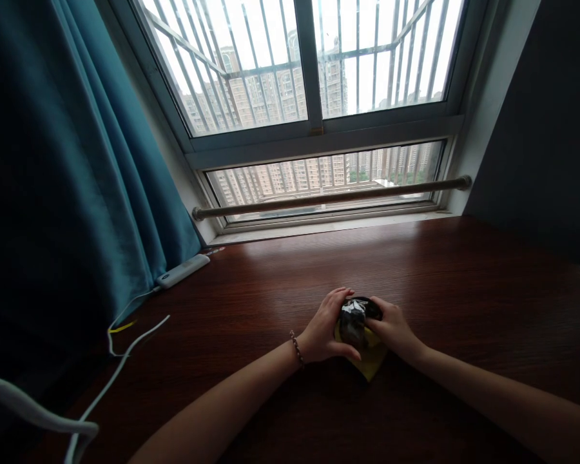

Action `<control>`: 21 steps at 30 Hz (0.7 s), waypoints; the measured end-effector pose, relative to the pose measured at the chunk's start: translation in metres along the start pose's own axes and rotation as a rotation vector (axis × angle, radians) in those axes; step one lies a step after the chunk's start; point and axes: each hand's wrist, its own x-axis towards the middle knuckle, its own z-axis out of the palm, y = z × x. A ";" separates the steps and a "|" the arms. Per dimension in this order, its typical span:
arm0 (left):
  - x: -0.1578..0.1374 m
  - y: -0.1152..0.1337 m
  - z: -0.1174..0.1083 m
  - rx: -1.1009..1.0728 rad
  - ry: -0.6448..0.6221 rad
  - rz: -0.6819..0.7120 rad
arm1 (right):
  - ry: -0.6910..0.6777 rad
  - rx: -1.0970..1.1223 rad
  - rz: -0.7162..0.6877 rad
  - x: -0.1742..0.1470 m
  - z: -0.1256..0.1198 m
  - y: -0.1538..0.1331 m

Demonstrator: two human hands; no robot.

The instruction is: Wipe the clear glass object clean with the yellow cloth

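A small, rounded, shiny black object (354, 317) is between my two hands over the wooden table. Its dark rim curves along the back, and bright reflections on its surface make its exact kind hard to tell. My left hand (327, 328), with a beaded bracelet at the wrist, curls round the object's left side, thumb stretched along the near side. My right hand (391, 325) grips the right edge, its thumb in front and its fingers behind, mostly hidden. Beneath the object a yellow cloth-like piece (371, 366) shows, one corner pointing toward me.
The reddish-brown wooden table (251, 283) reaches to a barred window (319, 122). A rail (328, 198) crosses low in front of the glass. At left hang blue curtains (111, 161), with a white power strip (183, 271) and white cables (118, 370) near them.
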 end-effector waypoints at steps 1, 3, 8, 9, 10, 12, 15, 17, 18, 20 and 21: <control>0.000 0.001 0.002 0.036 0.025 -0.008 | 0.009 -0.003 0.000 0.000 0.000 0.000; -0.001 0.003 0.006 0.110 0.066 -0.024 | 0.031 -0.010 0.006 -0.001 0.000 0.001; -0.002 0.007 0.006 0.104 0.129 0.012 | 0.062 -0.009 0.017 -0.001 0.000 0.002; -0.002 0.007 0.005 0.095 0.139 0.018 | 0.062 -0.004 0.015 -0.001 0.000 0.002; -0.002 0.007 0.003 0.092 0.144 0.021 | 0.058 0.004 0.012 -0.001 0.000 0.002; -0.002 0.006 0.000 0.099 0.136 0.021 | 0.044 0.023 0.004 -0.001 -0.001 0.001; -0.003 0.005 -0.002 0.130 0.070 0.075 | 0.024 0.054 -0.010 -0.002 -0.001 0.000; -0.003 0.004 -0.001 0.156 0.023 0.114 | 0.025 0.065 -0.011 -0.003 -0.002 0.000; -0.004 0.004 -0.001 0.164 0.014 0.120 | 0.032 0.066 -0.007 -0.003 -0.002 0.000; -0.003 0.005 0.000 0.160 0.035 0.108 | 0.061 0.056 0.010 -0.003 -0.001 0.001; -0.003 0.006 0.000 0.146 0.060 0.100 | 0.078 0.048 0.018 -0.003 -0.001 0.001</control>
